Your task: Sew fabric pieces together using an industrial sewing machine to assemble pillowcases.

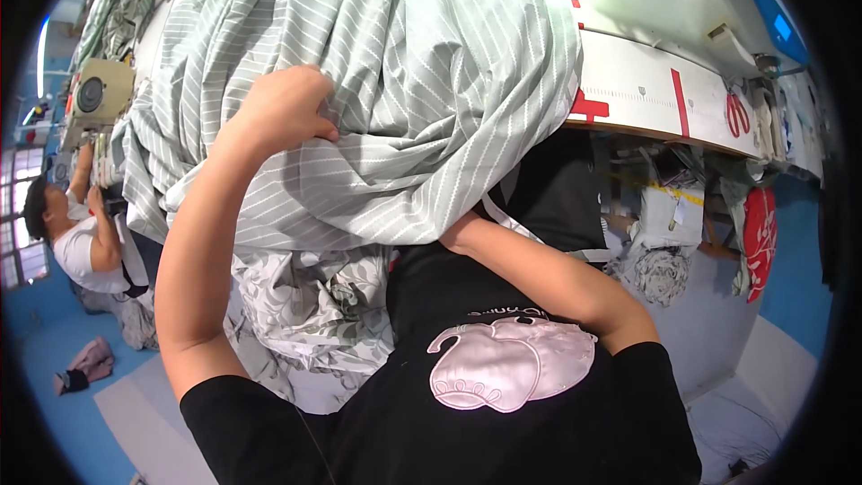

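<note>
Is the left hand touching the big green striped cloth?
Touching. The head view shows the left hand closed on a fold of the green white-striped cloth, its fingers pressed into the fabric with no gap.

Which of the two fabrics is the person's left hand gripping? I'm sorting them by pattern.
The left hand grips the grey-green white-striped fabric heaped on top. The floral-print fabric lies lower, under the striped one, untouched by that hand.

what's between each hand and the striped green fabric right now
Nothing visible. The left hand already has its grip on a fold of the grey-green white-striped cotton fabric. The right hand is hidden beneath that fabric; only its forearm shows.
</note>
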`<state>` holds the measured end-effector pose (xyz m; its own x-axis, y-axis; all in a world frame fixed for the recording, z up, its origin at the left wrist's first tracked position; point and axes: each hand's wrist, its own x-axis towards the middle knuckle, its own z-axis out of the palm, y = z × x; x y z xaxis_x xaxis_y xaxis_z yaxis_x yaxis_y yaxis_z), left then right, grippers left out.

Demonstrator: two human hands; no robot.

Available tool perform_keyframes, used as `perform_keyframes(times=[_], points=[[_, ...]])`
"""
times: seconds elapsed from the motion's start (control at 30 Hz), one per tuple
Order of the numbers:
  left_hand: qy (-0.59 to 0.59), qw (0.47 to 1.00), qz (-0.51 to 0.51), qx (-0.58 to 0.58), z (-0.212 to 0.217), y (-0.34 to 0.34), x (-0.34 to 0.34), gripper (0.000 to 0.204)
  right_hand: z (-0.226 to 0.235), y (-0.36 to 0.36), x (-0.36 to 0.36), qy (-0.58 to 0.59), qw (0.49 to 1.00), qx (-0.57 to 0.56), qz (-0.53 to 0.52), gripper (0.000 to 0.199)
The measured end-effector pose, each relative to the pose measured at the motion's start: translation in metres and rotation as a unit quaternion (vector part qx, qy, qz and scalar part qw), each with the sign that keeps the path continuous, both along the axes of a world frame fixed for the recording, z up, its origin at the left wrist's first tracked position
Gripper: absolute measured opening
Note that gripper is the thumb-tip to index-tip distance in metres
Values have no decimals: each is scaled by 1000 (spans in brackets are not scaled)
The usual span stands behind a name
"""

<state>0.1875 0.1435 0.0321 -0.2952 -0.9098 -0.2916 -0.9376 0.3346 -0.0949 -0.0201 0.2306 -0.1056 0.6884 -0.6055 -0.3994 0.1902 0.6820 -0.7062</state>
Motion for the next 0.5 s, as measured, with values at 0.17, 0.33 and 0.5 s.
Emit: perform_keyframes(times=[0.17,0.33,0.5], points=[[120,982,82,122,2,-20,14,26,-6,4,10,-158,972,154,-85,48],[199,951,181,149,11,-26,10,16,-36,5,24,-410,876,253,-19,47],[167,968,183,49,19,-50,43,13,-11,18,31,-277,947,156,-43,47]])
